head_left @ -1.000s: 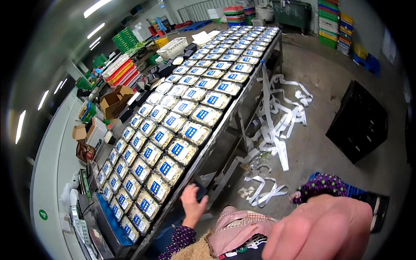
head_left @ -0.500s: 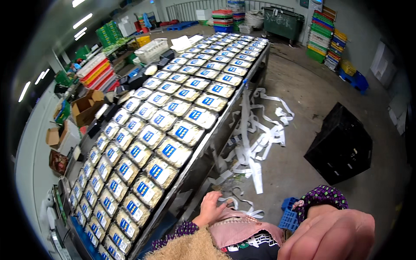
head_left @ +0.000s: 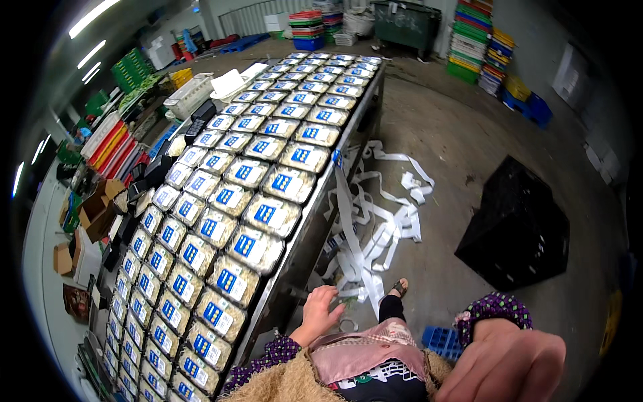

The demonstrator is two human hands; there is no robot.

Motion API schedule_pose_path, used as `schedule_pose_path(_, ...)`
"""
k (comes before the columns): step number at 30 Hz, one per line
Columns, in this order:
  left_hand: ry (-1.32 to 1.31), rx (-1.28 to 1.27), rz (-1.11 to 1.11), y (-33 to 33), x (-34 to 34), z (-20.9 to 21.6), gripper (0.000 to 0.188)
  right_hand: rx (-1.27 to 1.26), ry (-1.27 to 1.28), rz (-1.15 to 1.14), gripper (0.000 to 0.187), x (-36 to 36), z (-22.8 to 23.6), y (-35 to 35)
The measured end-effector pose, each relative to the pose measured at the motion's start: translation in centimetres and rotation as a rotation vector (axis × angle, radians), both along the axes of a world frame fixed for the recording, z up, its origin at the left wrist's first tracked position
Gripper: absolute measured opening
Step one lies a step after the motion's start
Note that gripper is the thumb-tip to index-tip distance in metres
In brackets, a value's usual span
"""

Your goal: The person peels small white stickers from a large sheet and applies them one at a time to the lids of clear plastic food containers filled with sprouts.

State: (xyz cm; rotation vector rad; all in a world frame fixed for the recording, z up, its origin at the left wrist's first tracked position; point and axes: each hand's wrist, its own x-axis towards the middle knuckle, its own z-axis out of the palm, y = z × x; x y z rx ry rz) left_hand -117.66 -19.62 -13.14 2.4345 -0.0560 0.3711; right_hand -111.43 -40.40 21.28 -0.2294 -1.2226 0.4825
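Rows of black trays (head_left: 265,213) with clear tops cover the long table at my left. They hold pale food and carry blue and white labels. My left hand (head_left: 318,313) hovers beside the table's metal edge (head_left: 284,268), palm down, fingers apart and holding nothing I can see. Large and close at the lower right, my right hand (head_left: 506,365) is bent in with its fingers curled. Its back faces up and hides whatever may be inside it. Purple patterned cuffs show at both wrists.
White label-backing strips (head_left: 382,234) lie tangled on the floor by the table. A black crate (head_left: 516,228) stands to the right, with a blue crate (head_left: 442,342) by my right cuff. Beyond the table are stacked coloured crates (head_left: 469,40) and a green bin (head_left: 405,27).
The view has shifted, so the table and crates sit further left. My foot has come into sight on the floor. My left hand stays by the table edge; my right hand stays curled.
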Motion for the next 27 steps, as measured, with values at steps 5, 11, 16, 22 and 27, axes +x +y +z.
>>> schedule_pose_path(5, 0.059, 0.048, 0.192, 0.1, 10.1, -0.5, 0.039, -0.091, -0.377, 0.069, 0.02, 15.1, 1.5, -4.0)
schedule_pose_path(11, 0.012, 0.129, 0.45, 1.3, 21.4, 2.2, 0.047, -0.043, -0.195, -0.101, 0.019, 26.2, -1.4, -4.4)
schedule_pose_path(16, -0.105, 0.196, 0.495, 1.4, 35.9, 2.3, 0.056, -0.099, -0.439, -0.172, 0.023, 38.0, -0.5, -6.2)
schedule_pose_path(22, 0.023, 0.397, 0.727, 9.6, 48.4, 0.6, 0.079, -0.226, -0.288, -0.299, 0.019, 47.5, -3.3, -2.6)
schedule_pose_path(27, 0.122, 0.389, 0.716, 11.3, 54.8, -0.8, 0.082, -0.358, -0.598, -0.162, 0.011, 62.5, -0.7, 1.5)
